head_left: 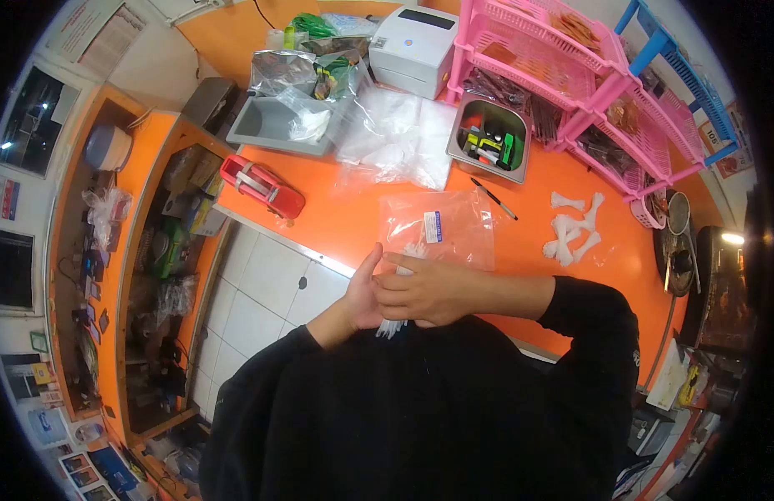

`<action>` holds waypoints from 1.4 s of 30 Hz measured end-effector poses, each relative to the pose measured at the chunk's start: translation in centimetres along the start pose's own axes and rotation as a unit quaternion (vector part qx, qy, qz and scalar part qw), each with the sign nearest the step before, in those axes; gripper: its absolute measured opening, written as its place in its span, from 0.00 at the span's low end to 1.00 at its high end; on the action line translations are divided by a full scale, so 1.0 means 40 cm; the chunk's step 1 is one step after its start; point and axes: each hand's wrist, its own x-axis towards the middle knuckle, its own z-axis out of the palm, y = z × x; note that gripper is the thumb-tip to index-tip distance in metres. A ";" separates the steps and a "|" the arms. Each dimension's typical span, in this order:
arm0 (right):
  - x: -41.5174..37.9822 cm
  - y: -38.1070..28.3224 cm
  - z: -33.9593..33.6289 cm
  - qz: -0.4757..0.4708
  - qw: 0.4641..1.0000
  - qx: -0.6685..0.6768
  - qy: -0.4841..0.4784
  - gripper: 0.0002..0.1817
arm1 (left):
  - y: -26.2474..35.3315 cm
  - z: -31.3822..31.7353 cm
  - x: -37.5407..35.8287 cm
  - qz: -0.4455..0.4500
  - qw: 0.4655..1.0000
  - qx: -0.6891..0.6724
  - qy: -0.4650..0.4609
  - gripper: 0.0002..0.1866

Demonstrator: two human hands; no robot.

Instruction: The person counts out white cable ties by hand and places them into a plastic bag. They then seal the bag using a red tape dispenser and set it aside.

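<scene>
Close to my body, over the front edge of the table, I hold a bundle of white cable ties between both hands. My right hand is closed around the bundle with its fingers bent across it. On the other side my left hand presses its palm and fingers against the same bundle; part of it is hidden behind the right. White ends stick out above and below the hands. Just beyond them lies a clear plastic bag with a blue and white label. More white cable tie bundles lie to the right.
A black pen lies beside a metal container of tools. Clear plastic bags are stacked behind. A red tape dispenser, a grey tray, a white label printer and a pink rack stand around the table.
</scene>
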 end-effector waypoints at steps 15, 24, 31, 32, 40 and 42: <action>-0.045 0.014 0.081 0.033 0.985 -0.056 0.162 0.18 | -0.002 -0.034 0.047 0.112 0.993 0.025 -0.006 0.18; -0.090 0.110 0.019 0.341 0.804 0.154 0.463 0.27 | 0.016 0.039 0.042 0.106 0.990 0.091 -0.014 0.09; -0.008 0.145 0.113 0.282 0.610 0.623 0.401 0.26 | -0.014 0.008 0.046 0.086 0.980 0.154 -0.093 0.08; 0.000 0.142 0.133 0.268 0.619 0.637 0.372 0.24 | -0.017 0.010 0.039 0.095 0.977 0.167 -0.094 0.08; 0.025 0.062 0.109 0.295 0.712 0.580 0.265 0.17 | -0.021 0.005 -0.017 0.125 0.946 0.294 -0.056 0.10; 0.028 0.046 0.112 0.296 0.737 0.556 0.247 0.17 | -0.023 -0.003 -0.023 0.114 0.938 0.326 -0.036 0.10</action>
